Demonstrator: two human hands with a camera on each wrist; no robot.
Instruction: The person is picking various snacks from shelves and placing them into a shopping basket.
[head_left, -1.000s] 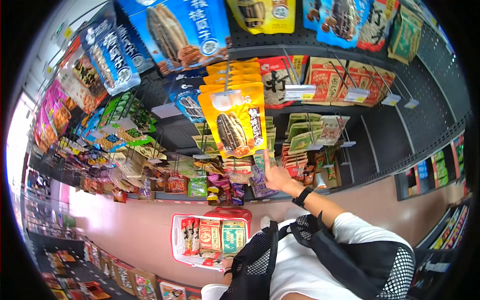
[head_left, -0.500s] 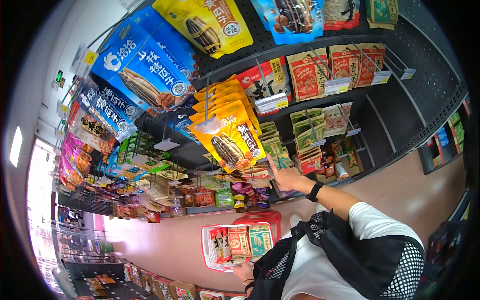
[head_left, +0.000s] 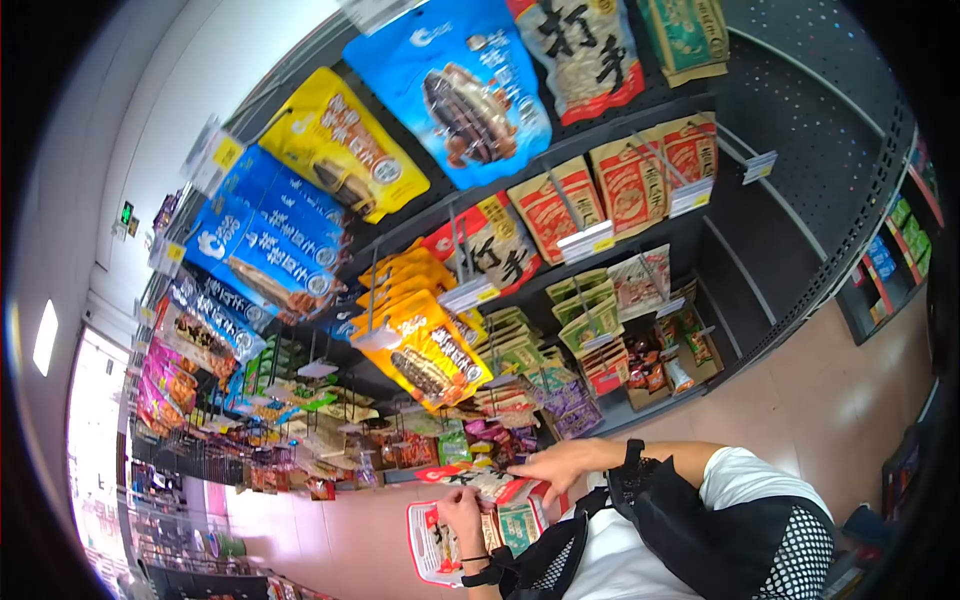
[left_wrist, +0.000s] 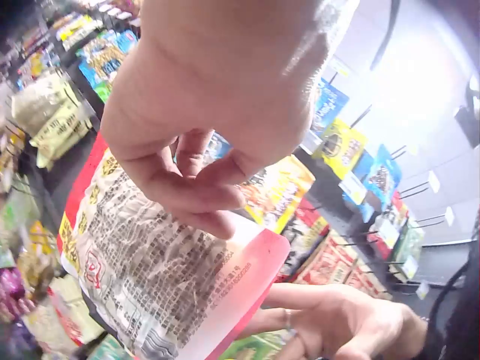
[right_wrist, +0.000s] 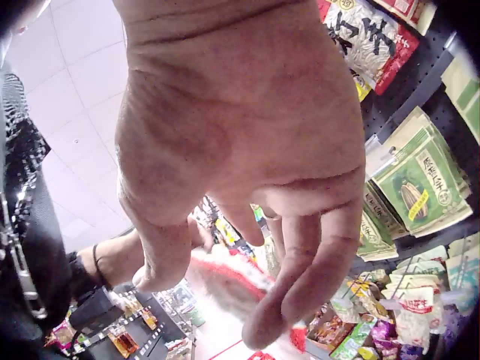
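Note:
In the head view my left hand holds up a red-and-white snack packet just above the shopping basket. The left wrist view shows the left hand with thumb and fingers pinching the packet at its upper edge. My right hand is stretched out flat towards the packet, fingers straight, and holds nothing. I cannot tell whether it touches the packet. From the right wrist, the right hand hangs relaxed over the blurred red packet.
A dark pegboard shelf wall carries hanging yellow, blue and red seed bags on hooks. Lower racks hold small packets. The basket contains more packets. Tan floor lies to the right.
My right hand came down from pointing at the hanging bags to chest height. My left hand has risen with a red-and-white packet above the basket. The head view tilted upward.

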